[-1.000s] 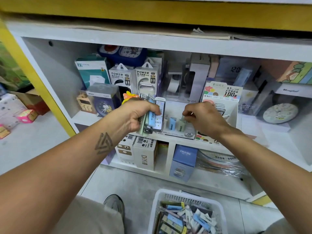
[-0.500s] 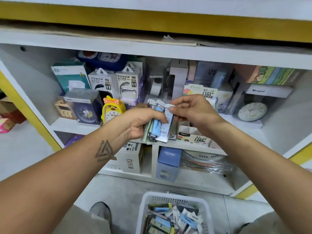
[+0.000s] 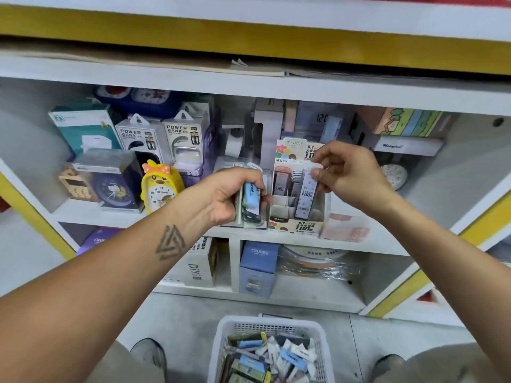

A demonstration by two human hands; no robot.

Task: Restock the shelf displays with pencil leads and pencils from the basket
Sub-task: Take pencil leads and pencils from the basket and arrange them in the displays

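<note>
My left hand [image 3: 229,196] grips a bundle of pencil lead packs [image 3: 251,199], blue and green ones, in front of the middle shelf. My right hand [image 3: 348,172] pinches the top of a single pale lead pack [image 3: 306,193], which stands upright in a slot of the cardboard lead display box [image 3: 296,226] on the shelf. Other lead packs stand in the back slots of that box. A white basket [image 3: 272,324] with several more packs sits on the floor below, between my feet.
The shelf [image 3: 359,244] holds power bank boxes [image 3: 166,139], a yellow duck clock [image 3: 160,186], a boxed blue clock [image 3: 113,183] and a round clock [image 3: 394,176] at the right. A pink box [image 3: 345,229] sits next to the display. Lower compartments hold boxes and wrapped goods.
My right hand took one pack off the bundle in my left hand and carried it right and down into the display box. The camera view shifted slightly.
</note>
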